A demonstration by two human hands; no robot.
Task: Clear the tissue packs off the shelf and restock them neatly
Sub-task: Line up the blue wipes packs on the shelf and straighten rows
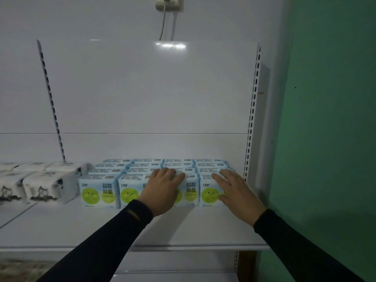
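Note:
Several light-blue tissue packs (99, 190) with green smiley circles stand in tidy rows on the white shelf (183, 226), filling its back right part. My left hand (162, 190) lies over the front of the third pack in the front row, fingers bent over its top edge. My right hand (236, 192) rests with straight, spread fingers on the front and top of the rightmost front pack (207, 192). Both arms wear black sleeves.
White tissue packs with a grey cat print (42, 188) lie to the left on the same shelf. A slotted upright (252, 119) and a green wall (329, 119) bound the shelf on the right. The white back panel (142, 88) rises behind. A lower shelf shows below.

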